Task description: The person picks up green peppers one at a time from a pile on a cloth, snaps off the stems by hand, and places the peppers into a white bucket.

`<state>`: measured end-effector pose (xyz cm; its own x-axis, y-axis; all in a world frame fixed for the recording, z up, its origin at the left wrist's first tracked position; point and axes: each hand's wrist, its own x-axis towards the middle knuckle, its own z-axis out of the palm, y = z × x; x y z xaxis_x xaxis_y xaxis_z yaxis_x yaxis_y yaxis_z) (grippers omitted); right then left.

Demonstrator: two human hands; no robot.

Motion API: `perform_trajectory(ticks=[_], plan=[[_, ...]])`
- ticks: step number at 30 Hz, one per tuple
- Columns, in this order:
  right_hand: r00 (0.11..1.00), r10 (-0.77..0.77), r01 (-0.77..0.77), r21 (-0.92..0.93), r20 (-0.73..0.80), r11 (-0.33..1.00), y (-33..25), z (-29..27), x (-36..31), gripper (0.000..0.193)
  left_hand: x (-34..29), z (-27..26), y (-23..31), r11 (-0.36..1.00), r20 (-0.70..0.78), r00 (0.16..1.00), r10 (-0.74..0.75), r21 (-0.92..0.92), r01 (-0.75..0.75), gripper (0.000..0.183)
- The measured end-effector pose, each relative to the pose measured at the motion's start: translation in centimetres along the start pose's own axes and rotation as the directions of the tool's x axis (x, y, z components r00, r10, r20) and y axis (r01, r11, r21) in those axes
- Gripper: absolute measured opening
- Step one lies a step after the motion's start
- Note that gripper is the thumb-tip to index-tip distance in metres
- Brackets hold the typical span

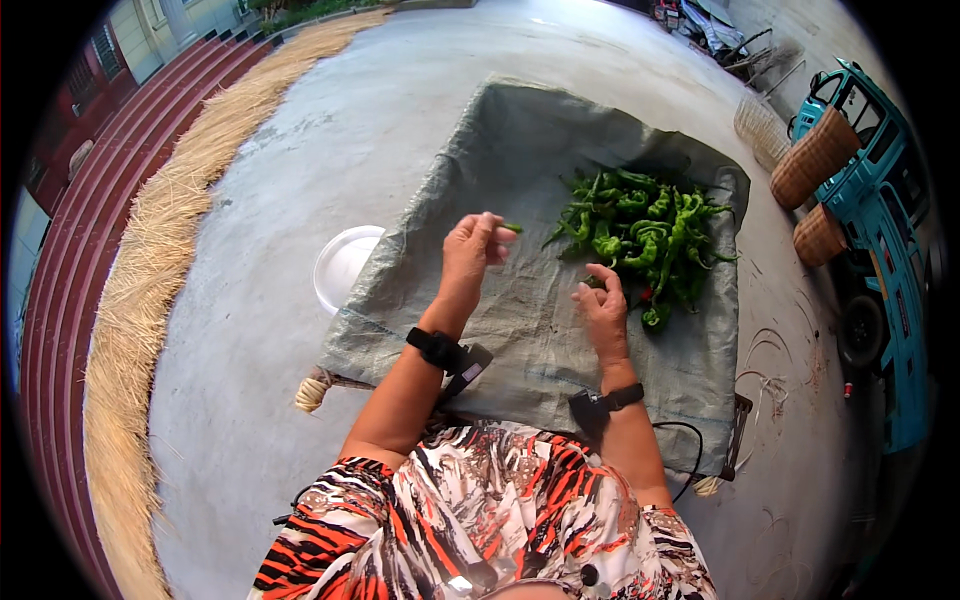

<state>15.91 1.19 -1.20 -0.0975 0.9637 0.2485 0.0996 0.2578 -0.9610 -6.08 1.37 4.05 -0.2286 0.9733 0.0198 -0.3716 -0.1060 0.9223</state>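
The left hand (473, 250) pinches a small green pepper piece (512, 228) above the grey sack (520, 330); its narrow grip could let the piece slip onto the sack. The right hand (603, 310) touches the pepper pile (645, 235), its grip unclear, and could scatter peppers.

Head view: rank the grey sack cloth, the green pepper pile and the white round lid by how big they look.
1. Grey sack cloth, by far the largest.
2. Green pepper pile, covering one corner of the cloth.
3. White round lid, partly tucked under the cloth edge, so its full size is unsure.
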Motion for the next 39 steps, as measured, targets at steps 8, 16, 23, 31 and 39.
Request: perform_trajectory(ticks=[8,16,23,31,39], plan=[[0.987,0.072,-0.06,0.085,-0.143,0.995,1.6,-0.3,0.3,0.02,1.9,-6.6,4.7,0.905,-0.544,0.735,0.404,0.12,-0.409,0.018],[0.932,-0.096,0.004,-0.254,-0.35,0.967,2.1,-0.8,0.8,0.024,2.6,-10.3,4.0,0.967,-0.729,0.672,0.129,-0.059,-0.25,0.038],[0.967,-0.03,0.037,0.023,-0.252,0.999,1.9,-0.9,1.7,0.026,1.7,-3.1,0.7,0.993,-0.231,0.966,0.113,-0.012,-0.119,0.018],[0.991,0.024,0.001,0.188,-0.133,0.982,0.4,-0.6,0.5,0.011,-0.9,0.8,-2.4,0.888,0.336,0.836,-0.435,0.311,0.337,0.027],[0.861,-0.116,0.095,0.068,0.495,0.993,-1.1,1.1,-0.7,0.012,-1.3,0.8,-3.9,0.806,0.303,0.771,-0.561,0.412,0.424,0.026]])
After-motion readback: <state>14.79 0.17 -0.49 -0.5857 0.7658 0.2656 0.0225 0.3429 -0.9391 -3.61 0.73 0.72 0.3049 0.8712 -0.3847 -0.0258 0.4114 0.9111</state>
